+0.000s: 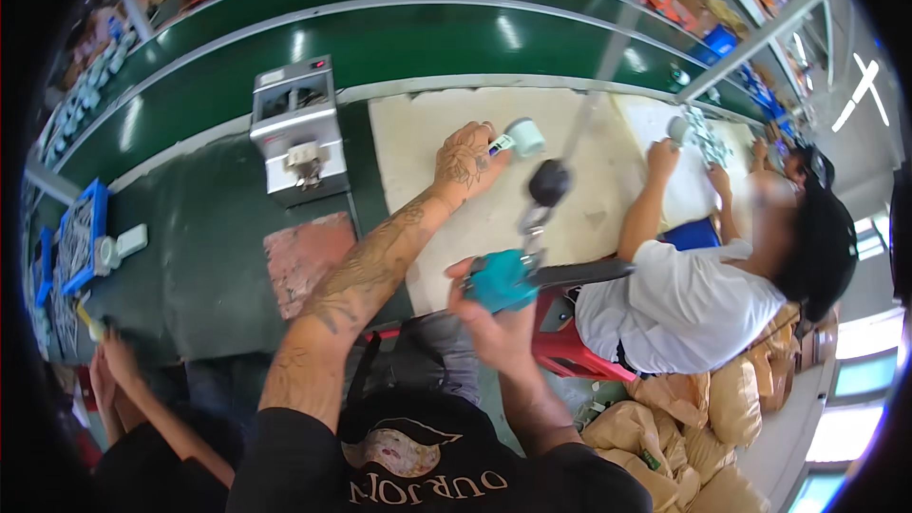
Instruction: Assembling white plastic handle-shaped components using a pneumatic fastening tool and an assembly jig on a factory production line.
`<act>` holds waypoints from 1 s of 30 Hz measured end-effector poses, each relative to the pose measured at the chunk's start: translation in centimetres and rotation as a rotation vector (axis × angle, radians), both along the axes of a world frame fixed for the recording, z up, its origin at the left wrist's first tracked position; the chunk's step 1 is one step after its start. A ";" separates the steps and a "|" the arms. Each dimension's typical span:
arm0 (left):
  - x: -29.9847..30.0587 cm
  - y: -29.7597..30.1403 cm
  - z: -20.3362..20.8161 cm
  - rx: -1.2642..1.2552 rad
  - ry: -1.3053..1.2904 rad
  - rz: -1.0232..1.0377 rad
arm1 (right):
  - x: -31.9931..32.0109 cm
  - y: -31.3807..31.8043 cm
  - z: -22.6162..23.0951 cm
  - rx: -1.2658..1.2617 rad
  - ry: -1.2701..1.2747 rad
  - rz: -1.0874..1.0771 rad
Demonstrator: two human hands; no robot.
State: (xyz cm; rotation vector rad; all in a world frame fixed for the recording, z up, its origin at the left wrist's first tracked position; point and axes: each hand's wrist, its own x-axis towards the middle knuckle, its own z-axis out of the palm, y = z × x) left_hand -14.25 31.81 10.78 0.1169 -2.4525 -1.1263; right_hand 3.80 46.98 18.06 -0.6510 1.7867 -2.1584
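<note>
My left hand [468,158] is out over the cream-coloured work sheet [494,209], its fingers closed around the handle end of a pale green handheld device with a round head [525,137]. Close to my body, my right hand [492,328] is wrapped round a teal power screwdriver [502,280]. The tool hangs by a metal hook from a black suspension fitting [548,182], and a dark lever-like part sticks out to its right. Its tip cannot be made out. The tool is apart from the green device.
Left of the sheet stand a metal screw feeder [299,138] and a worn reddish pad [309,261]. A blue tray [84,237] of metal parts lies far left. Co-workers sit on both sides, one in a white shirt [684,304]. A green conveyor [399,43] runs behind; paper sacks [655,437] lie right.
</note>
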 end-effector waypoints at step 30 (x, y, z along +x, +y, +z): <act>26.8 -15.5 1.3 -0.244 -0.039 0.015 | -7.9 -26.7 1.5 -0.123 0.428 0.172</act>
